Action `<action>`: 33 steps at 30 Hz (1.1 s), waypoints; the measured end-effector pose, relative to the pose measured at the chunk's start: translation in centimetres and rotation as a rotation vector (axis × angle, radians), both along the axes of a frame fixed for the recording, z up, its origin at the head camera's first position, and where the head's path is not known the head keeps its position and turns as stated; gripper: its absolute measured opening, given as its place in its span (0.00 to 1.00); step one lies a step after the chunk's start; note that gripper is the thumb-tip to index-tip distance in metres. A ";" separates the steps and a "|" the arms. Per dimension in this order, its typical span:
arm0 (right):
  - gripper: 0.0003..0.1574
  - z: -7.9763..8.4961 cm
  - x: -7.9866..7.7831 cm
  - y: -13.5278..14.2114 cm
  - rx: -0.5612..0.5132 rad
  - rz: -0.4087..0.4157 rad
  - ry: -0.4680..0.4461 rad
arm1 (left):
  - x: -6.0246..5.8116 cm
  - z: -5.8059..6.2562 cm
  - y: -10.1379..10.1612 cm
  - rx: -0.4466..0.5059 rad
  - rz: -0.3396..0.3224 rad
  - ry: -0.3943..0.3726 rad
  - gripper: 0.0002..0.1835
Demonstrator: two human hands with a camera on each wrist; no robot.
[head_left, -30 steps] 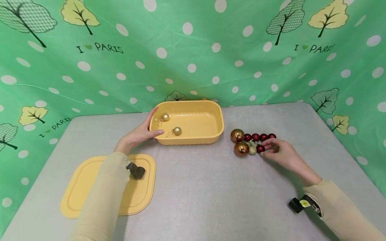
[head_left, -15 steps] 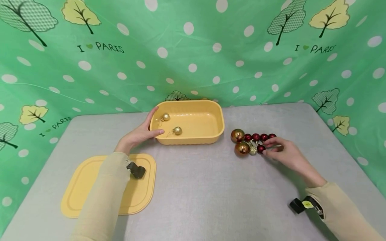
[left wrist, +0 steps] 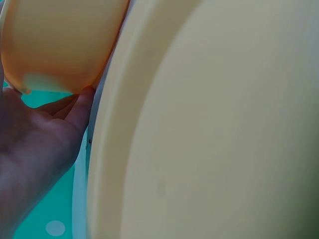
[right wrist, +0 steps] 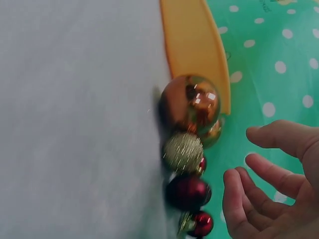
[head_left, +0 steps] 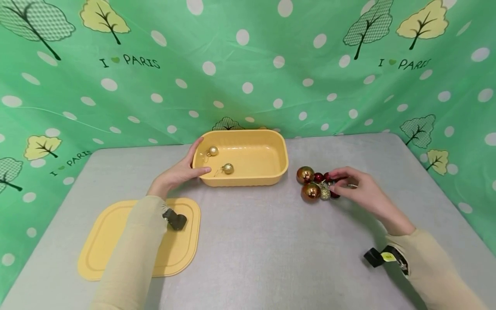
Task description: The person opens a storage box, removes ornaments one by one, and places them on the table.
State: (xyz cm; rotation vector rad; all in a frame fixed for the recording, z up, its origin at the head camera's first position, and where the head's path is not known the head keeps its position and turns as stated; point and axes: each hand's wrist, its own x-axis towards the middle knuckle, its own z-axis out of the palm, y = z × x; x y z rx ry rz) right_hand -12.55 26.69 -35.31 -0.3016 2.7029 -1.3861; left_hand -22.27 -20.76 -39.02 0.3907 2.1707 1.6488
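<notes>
In the head view my left hand grips the left end of a yellow plastic box, thumb over the front rim. Inside lie two small gold Christmas baubles, one plain and one glittery. My right hand hovers over the right part of a bauble cluster, fingers apart and holding nothing. Two large copper baubles, a glittery gold one and several dark red ones make up this cluster. The right wrist view shows the fingers beside a red bauble; the hand hides some red ones from the head camera.
A yellow lid lies flat at the left, partly under my left forearm. Behind the grey tabletop hangs a green dotted cloth, close to the box's back. Each wrist wears a small black camera.
My right hand first drew slightly right, away from the front red bauble, then moved left over the cluster, covering several red baubles. The left hand and the box have stayed put.
</notes>
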 end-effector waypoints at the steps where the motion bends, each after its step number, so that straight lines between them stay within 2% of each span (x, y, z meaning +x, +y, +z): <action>1: 0.24 0.1 -0.1 -0.3 -0.016 0.012 0.002 | 0.0 0.0 0.0 0.002 0.000 -0.001 0.54; 12: 0.24 1.3 -1.6 -4.2 -0.130 0.087 0.001 | 0.3 0.0 -0.1 0.004 0.009 -0.004 0.55; 20: 0.26 1.9 -2.9 -6.7 -0.198 0.161 -0.055 | 0.3 -0.1 -0.3 0.012 0.013 -0.005 0.55; 28: 0.26 1.6 -4.8 -9.7 -0.206 0.319 0.020 | 0.4 0.1 -0.3 -0.023 0.011 0.006 0.54; 33: 0.25 1.4 -5.8 -11.7 -0.210 0.370 0.051 | 0.2 0.3 -0.1 -0.022 -0.004 0.009 0.54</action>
